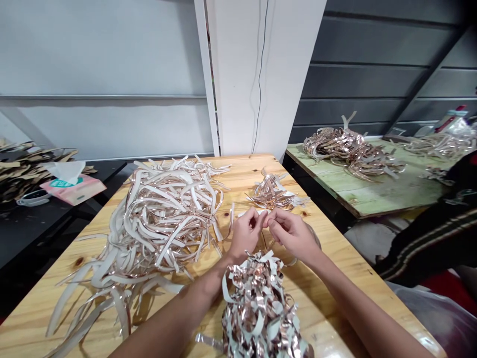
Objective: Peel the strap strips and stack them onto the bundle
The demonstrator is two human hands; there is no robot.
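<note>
pinching thumb to forefinger with both the left grip and the right grip, meeting at the fingertips above a wooden worktop; cannot tell whether grasping anything between them. close below, between the forearms, can see a curled metallic fringe bundle, and just beyond the hands, a small strip heap. leftward, can see a large strip pile spreading to near the far edge, with plain wood showing along the left edge and between the right forearm and the right edge. farther left, on a dark worktop, can see a pink tissue box bearing a teal label, too small to read. to the right, can see a green worktop carrying more strips.
</note>
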